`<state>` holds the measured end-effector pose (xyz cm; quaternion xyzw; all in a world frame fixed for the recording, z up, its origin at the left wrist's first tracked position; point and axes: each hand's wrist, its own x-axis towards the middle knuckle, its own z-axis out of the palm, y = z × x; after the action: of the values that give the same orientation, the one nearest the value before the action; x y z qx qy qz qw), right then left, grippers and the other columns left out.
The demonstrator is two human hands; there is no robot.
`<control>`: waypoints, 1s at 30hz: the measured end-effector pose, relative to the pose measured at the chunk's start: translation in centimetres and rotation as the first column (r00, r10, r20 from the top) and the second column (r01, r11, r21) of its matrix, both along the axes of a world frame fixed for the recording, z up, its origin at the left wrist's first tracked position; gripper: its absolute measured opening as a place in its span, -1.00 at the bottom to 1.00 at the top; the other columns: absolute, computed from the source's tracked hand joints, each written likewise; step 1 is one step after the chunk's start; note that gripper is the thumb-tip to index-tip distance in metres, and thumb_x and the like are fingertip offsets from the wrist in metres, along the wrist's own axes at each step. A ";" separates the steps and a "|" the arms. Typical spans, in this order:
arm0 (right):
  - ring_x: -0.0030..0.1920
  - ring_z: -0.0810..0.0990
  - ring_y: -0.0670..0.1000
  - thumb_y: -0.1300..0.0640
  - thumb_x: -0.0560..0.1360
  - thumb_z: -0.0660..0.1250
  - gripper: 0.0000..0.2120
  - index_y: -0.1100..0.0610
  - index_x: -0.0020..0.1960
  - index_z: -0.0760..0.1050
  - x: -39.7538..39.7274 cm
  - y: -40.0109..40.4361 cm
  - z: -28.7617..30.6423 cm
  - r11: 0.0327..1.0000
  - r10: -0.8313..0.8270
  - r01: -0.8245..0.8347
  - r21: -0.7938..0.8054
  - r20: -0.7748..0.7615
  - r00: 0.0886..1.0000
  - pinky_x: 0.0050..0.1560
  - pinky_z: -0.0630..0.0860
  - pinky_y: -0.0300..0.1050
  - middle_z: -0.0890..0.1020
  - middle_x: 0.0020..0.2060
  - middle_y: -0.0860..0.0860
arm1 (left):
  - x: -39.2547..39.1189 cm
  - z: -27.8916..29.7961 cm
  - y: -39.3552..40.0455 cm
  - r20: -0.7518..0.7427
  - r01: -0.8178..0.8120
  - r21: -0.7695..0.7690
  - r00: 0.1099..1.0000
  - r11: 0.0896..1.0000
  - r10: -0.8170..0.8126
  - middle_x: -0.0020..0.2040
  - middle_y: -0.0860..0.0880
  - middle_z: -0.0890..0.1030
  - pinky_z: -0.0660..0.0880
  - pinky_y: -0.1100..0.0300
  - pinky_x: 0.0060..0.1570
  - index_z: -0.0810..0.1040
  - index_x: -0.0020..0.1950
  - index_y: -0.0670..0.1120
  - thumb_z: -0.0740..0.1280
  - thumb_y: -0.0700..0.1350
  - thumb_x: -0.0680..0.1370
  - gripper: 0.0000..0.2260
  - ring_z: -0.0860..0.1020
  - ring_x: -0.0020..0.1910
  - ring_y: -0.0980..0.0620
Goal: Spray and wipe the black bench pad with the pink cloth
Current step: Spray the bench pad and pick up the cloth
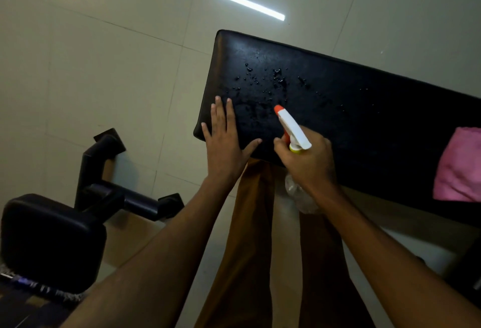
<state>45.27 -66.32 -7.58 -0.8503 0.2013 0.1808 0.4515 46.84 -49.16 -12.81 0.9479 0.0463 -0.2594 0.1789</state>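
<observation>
pad: black bench pad (pixel 351 109), glossy, beaded with droplets just beyond the nozzle
grip: right hand (pixel 309 161) curls round the neck of the spray bottle (pixel 292 130), white head, orange tip
left hand (pixel 223 140): flat, fingers straight, resting on the pad's corner beside the bottle
cloth: pink cloth (pixel 458 169) on the pad, well right of the grip, cut off by the frame edge
count: one pad, one bottle, one cloth
hidden: bottle's clear body mostly behind the right wrist
</observation>
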 end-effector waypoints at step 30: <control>-0.31 0.55 -0.03 0.15 0.49 0.47 -0.82 0.21 -0.21 0.55 -9.6 -10.6 1.8 0.940 -0.300 0.324 -0.111 0.187 0.935 -0.33 0.42 -0.42 0.57 -0.36 0.05 | -5.9 1.4 -9.1 -0.063 0.483 -0.058 0.871 0.874 -0.486 0.65 -0.15 -0.16 -0.24 0.05 0.55 -0.13 0.64 -0.16 0.16 0.01 0.67 -0.33 -0.22 0.60 -0.03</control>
<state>35.69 -76.94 -5.76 -0.8491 0.3075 0.0201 0.4291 40.94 -58.23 -11.41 0.9150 -0.1913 -0.3324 0.1253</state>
